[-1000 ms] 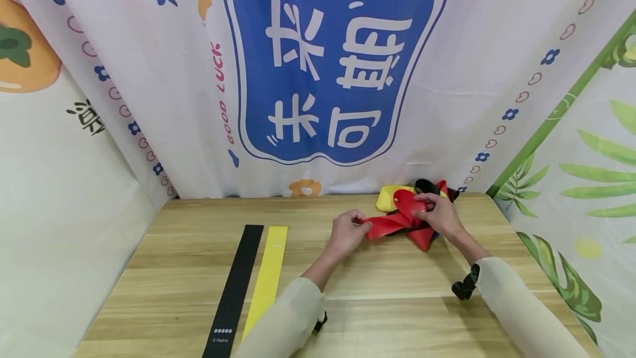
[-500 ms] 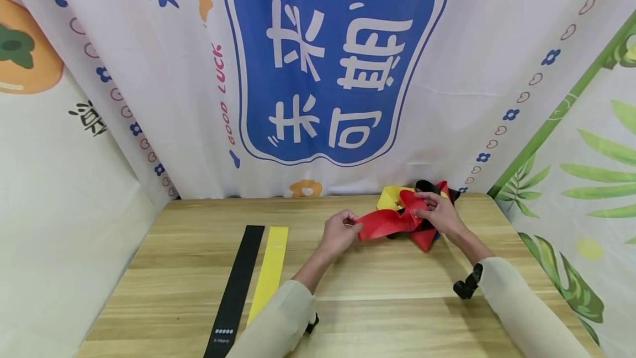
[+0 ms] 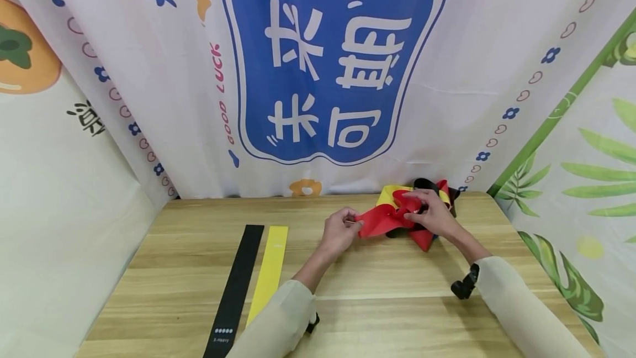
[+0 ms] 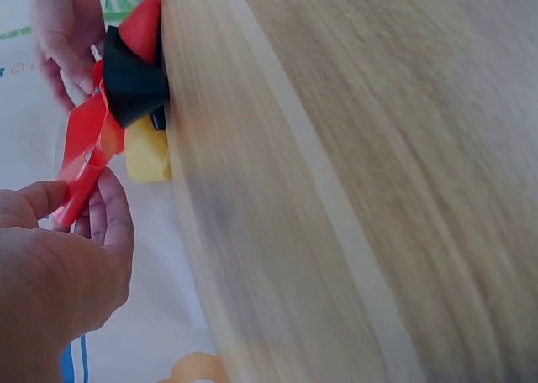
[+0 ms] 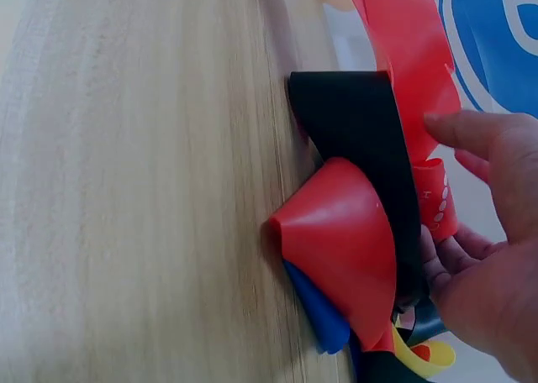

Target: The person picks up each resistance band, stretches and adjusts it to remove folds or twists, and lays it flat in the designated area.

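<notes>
My left hand [image 3: 340,232] pinches one end of a red resistance band [image 3: 375,221], held off the table. Farther along the same band, near its curled, printed part, my right hand [image 3: 437,215] grips it between thumb and fingers. Beneath and around it lies a tangled pile at the back right. There the right wrist view shows a black band [image 5: 357,118], another red fold [image 5: 340,240], a blue band [image 5: 315,312] and a yellow loop [image 5: 429,362]. The red band crosses over the black one. Part of the pile is hidden behind my right hand.
On the left of the wooden table [image 3: 387,314] a black band [image 3: 236,286] marked X-Heavy lies flat. Beside it a yellow band [image 3: 268,269] also lies flat, its near end behind my left sleeve. A printed cloth [image 3: 189,98] hangs along the table's back edge.
My left hand has shifted slightly left, drawing the red band's end out from the pile. The right hand has moved a little left and up, still on the band.
</notes>
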{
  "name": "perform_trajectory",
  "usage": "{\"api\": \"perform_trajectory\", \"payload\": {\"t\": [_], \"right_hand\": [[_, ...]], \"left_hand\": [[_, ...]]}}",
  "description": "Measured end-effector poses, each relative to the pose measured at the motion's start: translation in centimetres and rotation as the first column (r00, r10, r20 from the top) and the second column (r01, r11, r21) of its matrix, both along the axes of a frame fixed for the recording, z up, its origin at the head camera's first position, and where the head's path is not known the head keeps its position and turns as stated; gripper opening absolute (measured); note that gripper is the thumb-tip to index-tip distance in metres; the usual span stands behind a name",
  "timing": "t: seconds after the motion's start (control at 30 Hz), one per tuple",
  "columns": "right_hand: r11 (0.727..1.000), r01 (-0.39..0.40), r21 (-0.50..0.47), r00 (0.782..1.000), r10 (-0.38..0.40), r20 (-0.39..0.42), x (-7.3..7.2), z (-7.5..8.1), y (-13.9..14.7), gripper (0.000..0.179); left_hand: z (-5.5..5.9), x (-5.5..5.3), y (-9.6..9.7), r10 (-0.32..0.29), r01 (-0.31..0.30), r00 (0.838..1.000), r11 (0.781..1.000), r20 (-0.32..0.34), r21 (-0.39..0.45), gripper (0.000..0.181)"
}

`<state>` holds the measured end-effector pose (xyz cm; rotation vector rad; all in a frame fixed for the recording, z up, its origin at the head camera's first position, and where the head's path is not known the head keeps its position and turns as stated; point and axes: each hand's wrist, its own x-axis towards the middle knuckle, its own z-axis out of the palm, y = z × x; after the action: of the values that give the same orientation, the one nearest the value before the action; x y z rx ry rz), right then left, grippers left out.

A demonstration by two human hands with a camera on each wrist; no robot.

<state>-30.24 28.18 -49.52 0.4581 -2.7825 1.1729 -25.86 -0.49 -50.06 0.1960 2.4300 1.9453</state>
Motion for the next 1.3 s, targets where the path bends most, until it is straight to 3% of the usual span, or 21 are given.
{"api": "perform_trajectory", "payload": {"t": [0.27,0.53,0.77,1.0,1.13,1.3], "right_hand": [[0.998,-0.060,-0.013,0.998,0.060,-0.006,0.0,-0.3,-0.8,0.040],[0.999,-0.031,-0.030,0.999,0.030,-0.043,0.1,-0.1,-0.9,0.014],[0.993,0.000,-0.116,0.999,0.004,0.033,0.2,0.8,-0.7,0.011],[0.975,0.018,-0.221,0.992,0.011,0.130,0.4,1.4,-0.5,0.016],[0.953,0.017,-0.303,0.986,0.034,0.162,0.5,1.7,-0.5,0.023],[0.875,-0.003,-0.485,0.972,0.115,0.202,0.8,2.0,-0.5,0.026]], "left_hand": [[0.1,0.1,0.0,-0.004,0.004,1.000,1.000,-0.007,-0.018,0.008],[0.1,0.1,-0.3,0.013,-0.013,1.000,1.000,-0.013,-0.015,0.008],[0.5,0.0,-1.0,0.046,-0.046,0.999,0.999,-0.005,-0.017,0.009],[0.7,-0.1,-1.6,0.053,-0.054,0.998,0.998,-0.041,-0.037,0.010],[1.0,-0.2,-1.8,0.046,-0.048,0.997,0.998,-0.062,-0.039,0.011],[1.1,-0.2,-1.9,0.045,-0.048,0.996,0.998,-0.070,-0.036,0.012]]}}
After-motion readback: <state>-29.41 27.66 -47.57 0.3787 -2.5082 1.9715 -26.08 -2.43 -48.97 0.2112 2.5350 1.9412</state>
